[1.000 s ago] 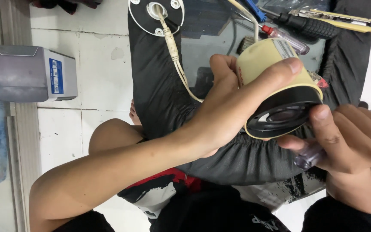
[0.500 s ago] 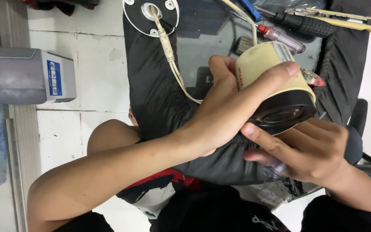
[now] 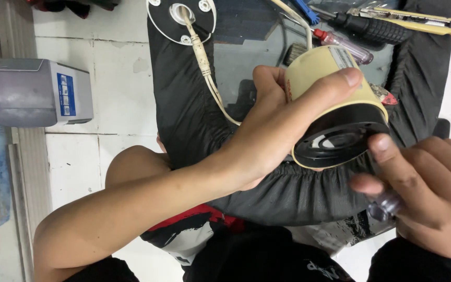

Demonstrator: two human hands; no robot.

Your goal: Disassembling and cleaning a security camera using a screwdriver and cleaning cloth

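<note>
Left hand: my left hand [image 3: 283, 130] is wrapped around the cream cylindrical housing [image 3: 330, 83], thumb across the top of its wall and fingers behind, gripping it firmly and tilting its open end toward my right.
Right hand: my right hand [image 3: 424, 188] sits just beside the housing's lower rim, fingers curled around a clear-handled tool [image 3: 384, 204]; only the end of the handle shows, so I cannot tell where its tip is.
Housing: held above my lap, clear of the floor, with its black ring insert [image 3: 340, 141] seated in the open end and facing the right hand.
Progress: I judge the housing is mid-work. The round white base plate [image 3: 181, 18] lies apart on the floor, joined to the unit only by a cream cable [image 3: 207, 73], so the two halves remain separate.
Left to do: whatever fastens the black ring looks unfinished; no screws are visible to me.
Surroundings: a red-handled screwdriver [image 3: 340, 44], black-handled screwdriver [image 3: 371, 28] and yellow utility knife [image 3: 418, 21] lie beyond the housing; a grey box [image 3: 37, 94] stands well apart on the white floor tiles [image 3: 116, 78].
</note>
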